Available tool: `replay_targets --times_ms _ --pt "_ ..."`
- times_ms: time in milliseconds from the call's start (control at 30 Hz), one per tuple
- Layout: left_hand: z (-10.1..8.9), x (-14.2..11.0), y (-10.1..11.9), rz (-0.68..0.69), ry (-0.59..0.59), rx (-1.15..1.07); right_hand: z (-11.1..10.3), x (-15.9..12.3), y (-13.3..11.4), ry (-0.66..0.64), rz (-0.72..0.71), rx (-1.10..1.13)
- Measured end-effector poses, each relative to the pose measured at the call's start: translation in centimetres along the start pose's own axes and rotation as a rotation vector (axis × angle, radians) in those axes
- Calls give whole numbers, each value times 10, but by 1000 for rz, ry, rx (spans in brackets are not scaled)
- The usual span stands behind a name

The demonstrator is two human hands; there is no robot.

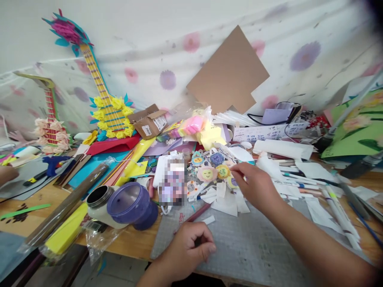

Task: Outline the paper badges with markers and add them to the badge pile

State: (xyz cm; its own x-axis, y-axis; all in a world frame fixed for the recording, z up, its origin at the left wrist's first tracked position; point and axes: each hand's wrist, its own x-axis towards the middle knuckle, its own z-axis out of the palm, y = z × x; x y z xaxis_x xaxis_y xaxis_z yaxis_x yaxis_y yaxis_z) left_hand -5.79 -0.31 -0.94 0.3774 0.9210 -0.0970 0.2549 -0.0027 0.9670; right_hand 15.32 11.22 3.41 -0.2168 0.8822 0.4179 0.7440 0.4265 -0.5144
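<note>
My left hand (191,249) rests at the near edge of a grey cutting mat (239,243), fingers curled toward the thumb and nothing visible in them. Just beyond it lies a dark red pen (197,213). My right hand (257,187) reaches over the pile with thumb and forefinger pinched beside a yellow smiling flower (223,172); whether the fingertips grip anything is hidden. Around that flower are a pink-petalled smiling flower (207,173), a blue-purple flower (217,159) and a light-blue one (197,159). White paper scraps (227,203) lie below them.
Left of the mat stand a purple tub (128,203) and an open jar (100,197). A phone (172,183), partly blurred, lies behind. Markers (341,215) and paper crowd the right. Paper-flower guitars (104,95) lean at back left. Another person's hand (7,175) shows at far left.
</note>
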Motion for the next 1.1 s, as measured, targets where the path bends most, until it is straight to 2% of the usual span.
replay_targets --times_ms 100,233,367,567,700,933,1100 --pt "1 1 -1 -16 20 -3 -14 -45 15 27 38 14" --pt "2 3 0 -12 29 16 -18 -107 32 22 33 23" --pt "4 4 1 -4 51 28 -18 -142 40 -1 38 69" --pt "7 2 2 25 83 46 -16 -148 43 40 105 125" --pt "7 2 4 41 93 54 -15 -147 44 20 113 141" --pt "6 2 3 38 74 60 -18 -147 50 -18 144 152" --pt "6 2 2 45 57 67 -18 -147 48 11 190 147"
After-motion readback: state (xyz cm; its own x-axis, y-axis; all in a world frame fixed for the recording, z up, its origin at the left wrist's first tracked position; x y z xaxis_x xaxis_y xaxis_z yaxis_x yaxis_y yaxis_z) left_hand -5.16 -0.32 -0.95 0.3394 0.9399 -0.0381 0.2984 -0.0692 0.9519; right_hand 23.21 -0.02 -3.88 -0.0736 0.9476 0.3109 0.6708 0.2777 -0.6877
